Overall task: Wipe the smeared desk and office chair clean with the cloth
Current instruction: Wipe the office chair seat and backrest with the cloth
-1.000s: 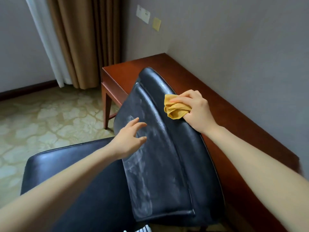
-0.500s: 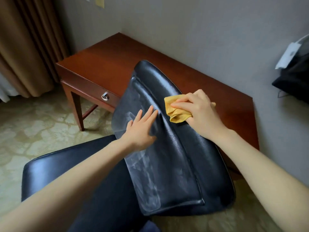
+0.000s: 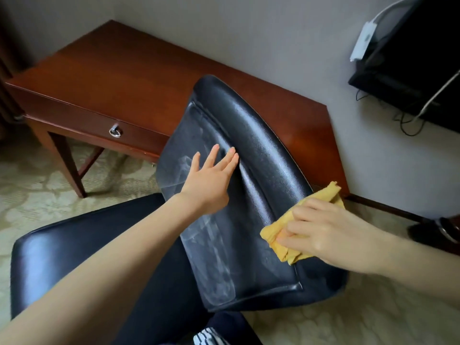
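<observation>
A black leather office chair fills the middle, its backrest [image 3: 258, 150] tilted toward the desk and its seat [image 3: 82, 245] at lower left. White smears streak the inner face of the backrest. My left hand [image 3: 211, 178] lies flat with straight fingers on that smeared face. My right hand [image 3: 326, 232] holds a crumpled yellow cloth [image 3: 298, 220] against the lower right edge of the backrest. The reddish-brown wooden desk [image 3: 119, 70] stands behind the chair against the wall.
The desk has a drawer with a ring pull [image 3: 115, 131] and slanted legs [image 3: 68, 165]. A black appliance with a white cable [image 3: 408, 58] hangs at upper right. A dark round base [image 3: 438, 230] sits on the patterned carpet at right.
My right hand has slid the cloth down the backrest's edge from near the top to its lower part. My left hand has moved up the smeared face. The view has swung right.
</observation>
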